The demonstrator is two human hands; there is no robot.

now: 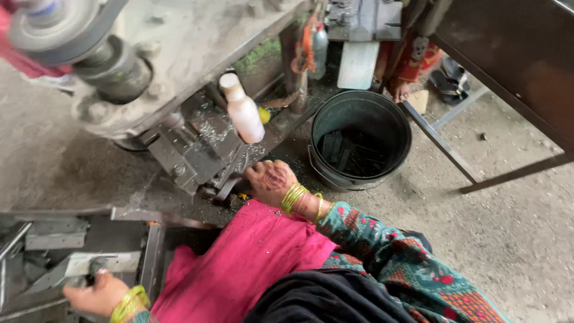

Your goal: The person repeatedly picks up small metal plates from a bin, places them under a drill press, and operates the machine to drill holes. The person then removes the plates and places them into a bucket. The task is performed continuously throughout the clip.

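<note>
- The right hand [270, 181] rests curled at the press [197, 149]; whether it holds anything, I cannot tell. The press could pinch fingers.
- The left hand [98, 293] grips a metal piece [89, 266] with closed fingers. Sharp edges could cut.

Rough grey concrete floor [514, 227], dusty, strewn with small debris. Dark metal frame [442, 146] — angled legs resting on the floor, upper right. Dark round bucket [360, 140] standing at centre, beside a grimy machine base [197, 36]. Flat, even daylight — no hard shadows.
</note>
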